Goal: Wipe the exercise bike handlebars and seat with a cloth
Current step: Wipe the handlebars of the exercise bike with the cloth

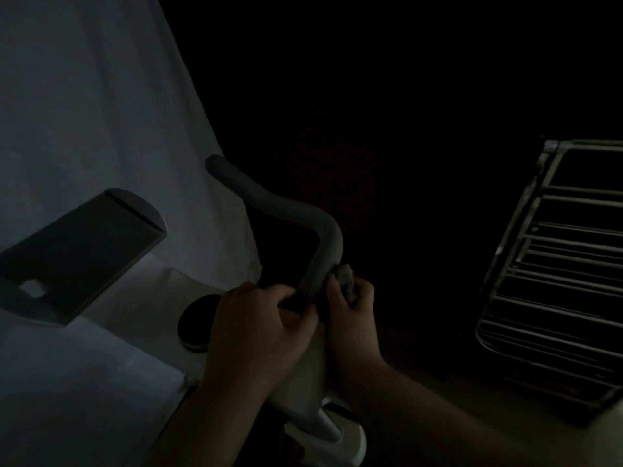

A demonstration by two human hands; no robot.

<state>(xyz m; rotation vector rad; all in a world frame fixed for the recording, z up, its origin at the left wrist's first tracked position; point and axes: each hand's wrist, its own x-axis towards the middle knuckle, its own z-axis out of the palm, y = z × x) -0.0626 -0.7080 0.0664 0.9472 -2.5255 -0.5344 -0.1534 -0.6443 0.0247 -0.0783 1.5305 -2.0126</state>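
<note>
The scene is very dim. A grey curved handlebar [290,210] of a white exercise bike [303,375] rises from the middle and bends up to the left. My right hand [354,308] grips a small grey cloth [345,276] and presses it against the near end of the handlebar. My left hand [256,318] is closed around the bar's dark base just left of the cloth. A dark tilted console panel [81,254] sits at the left. The seat is not in view.
A white sheet [101,112] hangs behind and under the bike on the left. A metal wire rack [553,271] stands at the right. A round dark knob [199,321] sits on the bike body beside my left hand. The upper middle is black.
</note>
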